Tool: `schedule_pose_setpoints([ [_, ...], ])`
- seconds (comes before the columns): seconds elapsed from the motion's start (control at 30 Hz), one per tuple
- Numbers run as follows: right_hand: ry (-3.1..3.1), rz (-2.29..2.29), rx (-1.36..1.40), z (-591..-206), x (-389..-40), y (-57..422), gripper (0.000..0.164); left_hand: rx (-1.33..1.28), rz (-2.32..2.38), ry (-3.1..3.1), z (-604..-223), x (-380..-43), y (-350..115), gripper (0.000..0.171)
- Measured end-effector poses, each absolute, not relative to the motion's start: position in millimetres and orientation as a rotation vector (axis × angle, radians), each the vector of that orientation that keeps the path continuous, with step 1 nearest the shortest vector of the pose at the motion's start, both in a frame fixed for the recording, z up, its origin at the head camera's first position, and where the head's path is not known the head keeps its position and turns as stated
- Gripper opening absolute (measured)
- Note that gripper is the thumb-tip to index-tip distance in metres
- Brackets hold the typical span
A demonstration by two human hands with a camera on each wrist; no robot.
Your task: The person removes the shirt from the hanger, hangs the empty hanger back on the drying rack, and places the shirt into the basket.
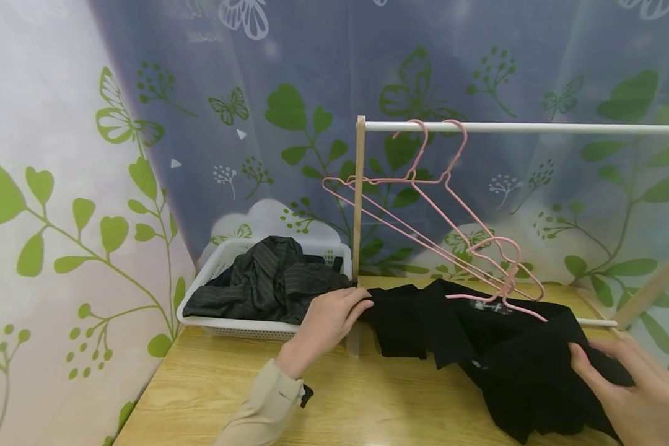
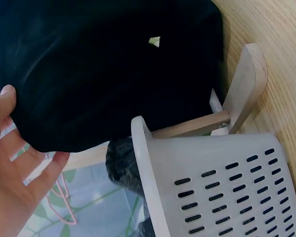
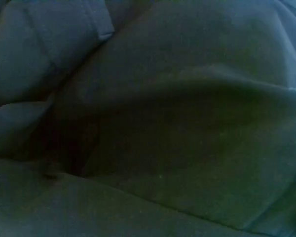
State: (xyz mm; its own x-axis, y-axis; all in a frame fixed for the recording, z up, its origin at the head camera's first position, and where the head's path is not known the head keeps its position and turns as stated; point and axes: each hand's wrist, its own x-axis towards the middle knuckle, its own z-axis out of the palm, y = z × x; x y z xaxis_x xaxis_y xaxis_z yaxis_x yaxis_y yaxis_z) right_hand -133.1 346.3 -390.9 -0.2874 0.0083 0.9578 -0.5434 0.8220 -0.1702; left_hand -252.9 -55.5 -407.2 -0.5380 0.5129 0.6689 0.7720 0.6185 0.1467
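A black shirt (image 1: pixel 535 365) is spread between my two hands above the table, with a pink hanger (image 1: pixel 510 279) inside its neck opening and the hook sticking up. My left hand (image 1: pixel 331 319) pinches the shirt's left edge beside the rack's wooden post. In the left wrist view, the thumb and fingers of that hand (image 2: pixel 17 158) hold the hem of the dark cloth (image 2: pixel 98 74). On the other side, my right hand (image 1: pixel 638 384) grips the shirt between thumb and fingers. Dark folds of the shirt (image 3: pixel 187 123) fill the right wrist view, which hides most of that hand.
Two more pink hangers (image 1: pixel 451 179) hang from the white rail (image 1: pixel 535 128) of a rack with a wooden post (image 1: pixel 359 204). Left of the post, a white basket (image 1: pixel 279 327) holds a dark pinstriped garment (image 1: pixel 273 272). Everything stands on a wooden table (image 1: pixel 201 384) before a printed curtain.
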Motion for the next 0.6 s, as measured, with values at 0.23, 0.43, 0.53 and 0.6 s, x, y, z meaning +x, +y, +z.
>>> schedule_pose_setpoints([
  [0.23,-1.916,0.55,0.329,-391,-134,339,0.073,-0.974,-0.665,-2.245,-408,-245,-69,0.013],
  [0.43,-1.918,0.543,0.324,-392,-141,336,0.072,-0.95,-0.753,-2.195,-407,-237,-79,0.012],
  [0.53,-1.936,0.538,0.341,-392,-143,332,0.07,-0.929,-0.737,-2.157,-403,-234,-86,0.01],
  [0.6,-1.969,0.546,0.364,-391,-144,328,0.068,-0.903,-0.717,-2.13,-401,-233,-90,0.008],
])
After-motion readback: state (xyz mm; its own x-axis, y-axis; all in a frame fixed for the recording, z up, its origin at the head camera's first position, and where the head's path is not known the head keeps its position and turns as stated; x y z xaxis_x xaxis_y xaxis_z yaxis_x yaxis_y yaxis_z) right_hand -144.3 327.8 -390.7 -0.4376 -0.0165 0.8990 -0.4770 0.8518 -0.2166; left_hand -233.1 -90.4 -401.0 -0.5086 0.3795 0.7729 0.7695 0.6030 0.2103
